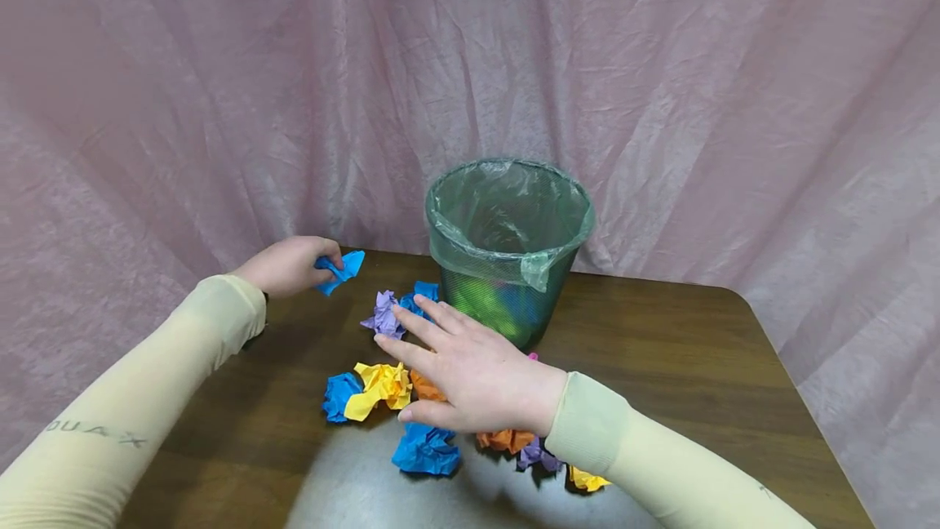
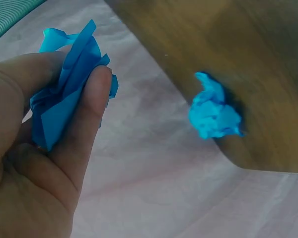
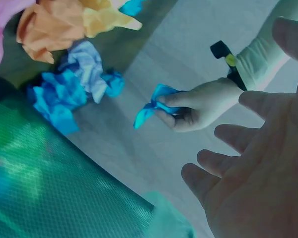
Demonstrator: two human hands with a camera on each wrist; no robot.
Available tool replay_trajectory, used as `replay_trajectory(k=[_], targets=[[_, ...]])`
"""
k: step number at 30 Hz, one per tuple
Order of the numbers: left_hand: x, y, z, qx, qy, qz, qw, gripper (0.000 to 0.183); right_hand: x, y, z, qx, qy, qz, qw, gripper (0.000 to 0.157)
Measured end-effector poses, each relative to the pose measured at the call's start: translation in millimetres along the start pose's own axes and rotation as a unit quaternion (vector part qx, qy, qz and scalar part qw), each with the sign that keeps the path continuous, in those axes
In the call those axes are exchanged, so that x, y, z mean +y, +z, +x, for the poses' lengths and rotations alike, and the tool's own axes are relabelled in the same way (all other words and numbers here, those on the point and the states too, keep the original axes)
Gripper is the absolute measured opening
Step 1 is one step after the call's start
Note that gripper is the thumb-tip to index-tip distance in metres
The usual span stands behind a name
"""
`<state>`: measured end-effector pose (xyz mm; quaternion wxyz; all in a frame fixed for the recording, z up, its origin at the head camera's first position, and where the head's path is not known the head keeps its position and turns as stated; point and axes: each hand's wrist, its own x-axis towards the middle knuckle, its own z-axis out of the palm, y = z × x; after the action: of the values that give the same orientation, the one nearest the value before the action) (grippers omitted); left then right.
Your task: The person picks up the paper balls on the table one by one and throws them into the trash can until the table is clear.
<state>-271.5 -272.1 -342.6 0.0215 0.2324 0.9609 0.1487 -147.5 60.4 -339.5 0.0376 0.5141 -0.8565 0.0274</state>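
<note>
My left hand (image 1: 292, 264) pinches a crumpled piece of blue paper (image 1: 342, 271) between thumb and fingers, left of the bin; the left wrist view shows the same blue paper (image 2: 69, 89) close up. My right hand (image 1: 477, 366) is spread with fingers apart, over the crumpled papers in front of the bin, and holds nothing. Near its fingertips lie a purple paper ball (image 1: 384, 315) and a blue one (image 1: 420, 300). Beneath and around it are a yellow ball (image 1: 383, 388), an orange ball (image 1: 505, 440) and another blue ball (image 1: 426, 451); the hand hides some of them partly.
A green mesh bin (image 1: 507, 300) with a clear liner stands at the table's back edge, with colored papers showing through its wall. More balls lie on the wooden table (image 1: 661, 349): blue (image 1: 341, 397), purple (image 1: 538, 455) and yellow (image 1: 587, 479). A pink curtain (image 1: 698, 104) hangs behind.
</note>
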Motion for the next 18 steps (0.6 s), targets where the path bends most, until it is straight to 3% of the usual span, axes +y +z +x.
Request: replay_trajectory(k=[10,18], targets=[[20.7,-31.3,-3.4,-0.003,-0.005,-0.003,1.0000,0.012,4.4,-40.6,-13.8,0.025,-0.005,-0.003,1.000,0.082],[40.8,-52.5,-2.8,0.003,0.004,-0.007,1.0000,0.014,16.3,-65.8,-26.5,0.046,0.017,-0.048,0.998,0.081]])
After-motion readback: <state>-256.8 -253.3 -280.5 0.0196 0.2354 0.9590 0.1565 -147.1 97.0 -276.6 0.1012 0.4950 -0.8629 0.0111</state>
